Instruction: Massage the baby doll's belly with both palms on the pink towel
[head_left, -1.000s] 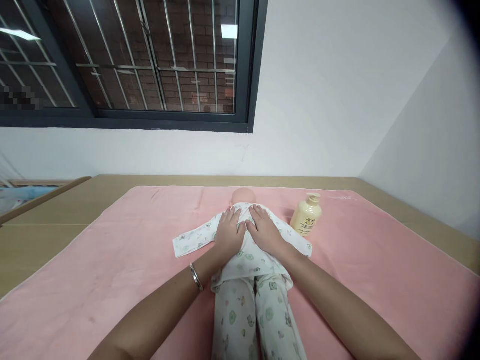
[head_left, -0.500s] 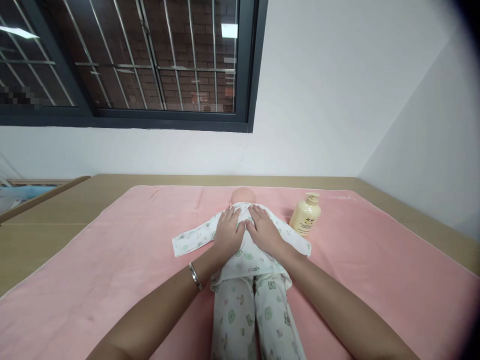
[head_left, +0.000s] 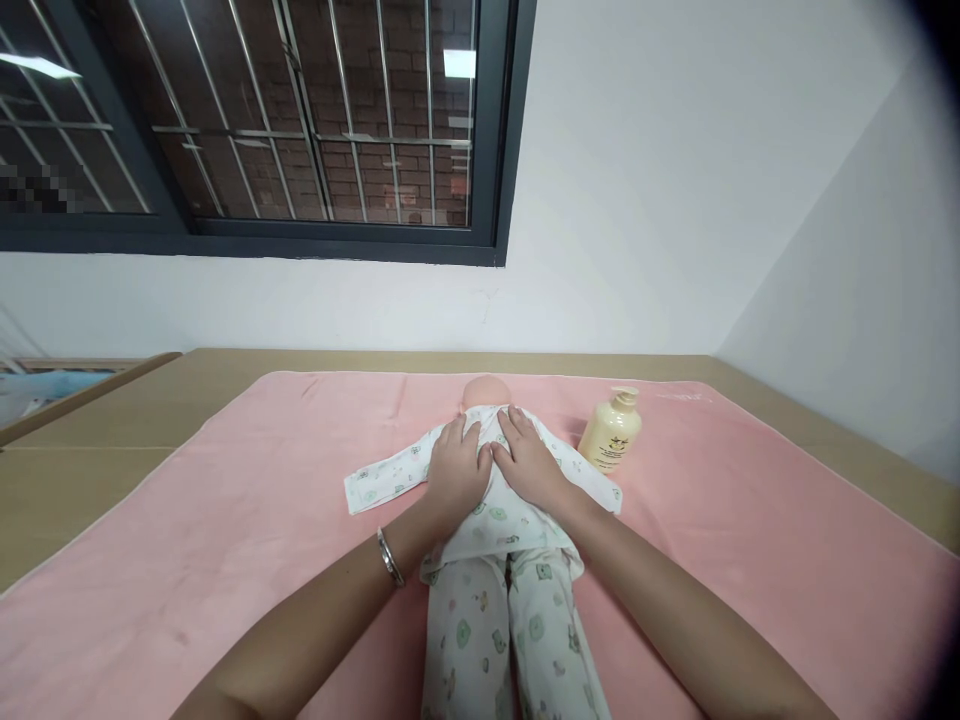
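Observation:
A baby doll (head_left: pixel 487 391) in white printed pyjamas (head_left: pixel 499 600) lies lengthwise on a pink blanket (head_left: pixel 225 530), head away from me. My left hand (head_left: pixel 455 468), with a silver bracelet on the wrist, rests flat on the left side of the doll's upper body. My right hand (head_left: pixel 529 462) lies flat on the right side, thumbs nearly touching at the middle. Both palms press on the cloth with fingers spread and grip nothing. A cream pump bottle (head_left: pixel 613 431) stands just right of the doll's outstretched sleeve.
The blanket covers a wooden surface (head_left: pixel 90 450) that meets white walls behind and at the right. A dark-framed barred window (head_left: pixel 300 130) sits above the far wall. Part of another wooden frame with blue cloth (head_left: pixel 45 385) shows at the far left.
My hands have slid slightly up the doll's body toward its neck. The doll and bottle stay where they were.

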